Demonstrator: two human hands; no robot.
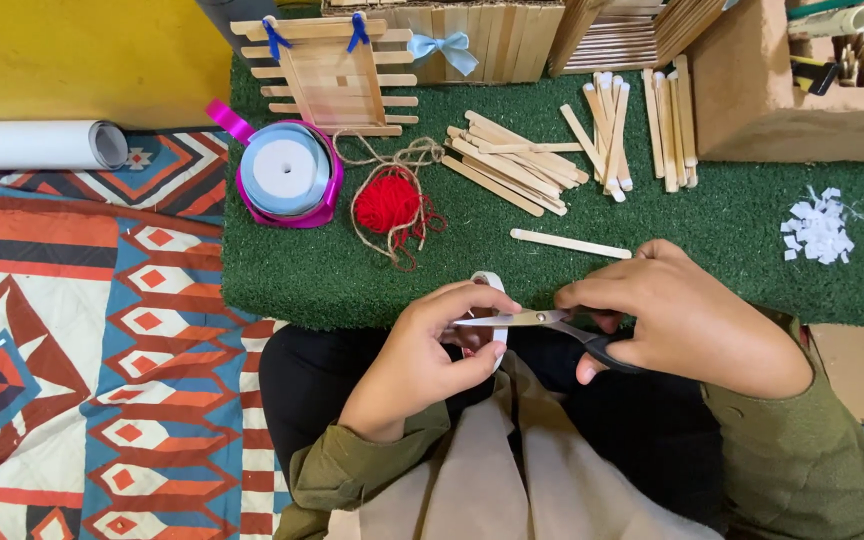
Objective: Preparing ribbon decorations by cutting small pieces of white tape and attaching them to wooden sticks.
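Cutting is the step in hand, by the look of it: the right hand (pixel 687 320) has its fingers through the black handles of a pair of steel-bladed scissors (pixel 542 322), and the blades lie nearly closed across a narrow strip of white tape or ribbon (pixel 494 300). The left hand (pixel 422 360) pinches that strip in a closed grip between thumb and fingertips, looping it up just at the near edge of the green artificial-grass mat (pixel 752 240). The right grip is likewise closed, on the scissor handles.

A clean snip would seem to call for the strip held taut and the left fingertips kept clear of the blades, which sit very close to them.

Both hands work over the lap, just off the mat's near edge, so open room lies toward the body. On the mat, a single flat wooden craft stick (pixel 570 243) lies just beyond the right hand. Further back are a ball of red yarn with brown twine (pixel 389 203), a pale blue ribbon spool with a pink rim (pixel 287 172), heaps of loose wooden sticks (pixel 512 160), and a small pile of white cut scraps (pixel 818 226) to the right. A patterned woven rug (pixel 82 340) lies to the left.
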